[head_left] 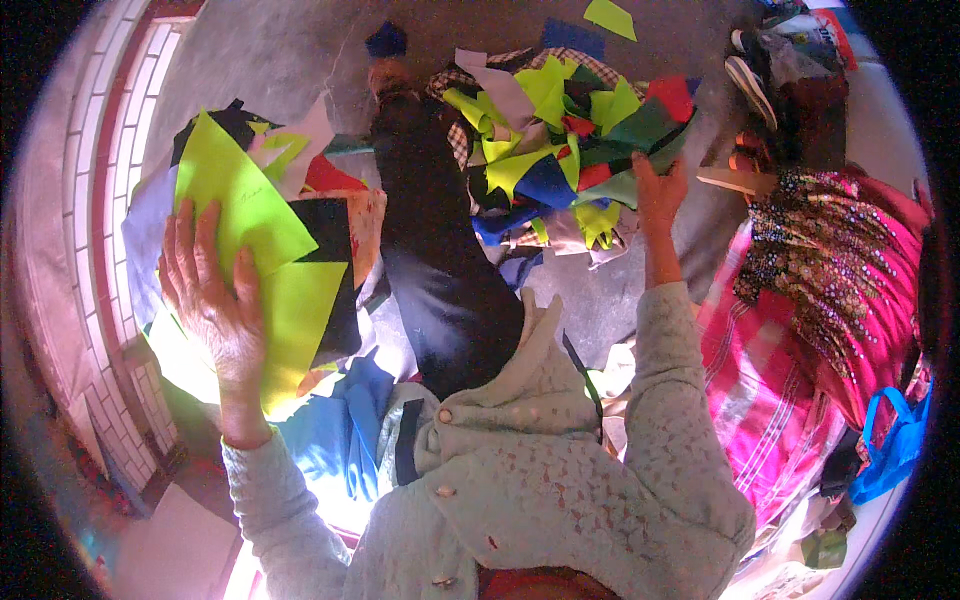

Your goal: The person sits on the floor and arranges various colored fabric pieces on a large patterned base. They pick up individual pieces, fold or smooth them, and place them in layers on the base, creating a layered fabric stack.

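Observation:
My left hand [212, 290] lies flat with fingers stretched out over neon yellow-green fabric pieces [235, 190], on top of a pile at the left. A second yellow-green piece [305, 315] and a black piece [328, 225] show beside and under it. Further right, my right hand [660, 195] is closed at the near right edge of a heap of mixed scraps. Its fingers are on a dark green fabric scrap [640, 135]; the exact grip is partly hidden. Yellow-green, blue, red, beige and checked scraps [540, 95] make up this heap.
My leg in dark trousers [435, 240] stretches between the two piles. Blue cloth [350, 415] lies near my left side. To the right are a pink patterned garment [830, 290], a bright blue bag [895, 445] and shoes [750, 90]. A tiled wall [95, 190] borders the left.

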